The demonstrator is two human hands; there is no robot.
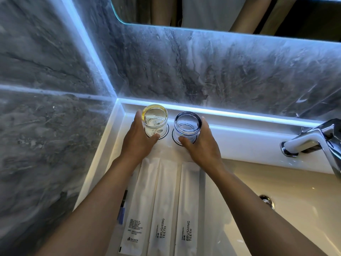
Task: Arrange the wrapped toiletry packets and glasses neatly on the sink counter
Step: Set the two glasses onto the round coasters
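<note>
Two glasses stand side by side at the back of the white sink counter [239,137], each on a round paper coaster. My left hand [137,139] grips the yellow-rimmed glass [155,118] on the left. My right hand [201,143] grips the blue-grey glass [187,125] on the right. In front of them lie three long white wrapped packets in a row: a left packet [138,209] with small print, a middle packet [163,209] and a right packet [189,209], the last two both marked BRUSHING TEETH. My forearms cross over the packets' outer edges.
A chrome faucet [311,139] juts in from the right over the basin [276,191], whose drain [267,200] shows near my right forearm. Grey marble walls close the counter at left and back. A small dark and blue item [122,207] peeks out left of the packets.
</note>
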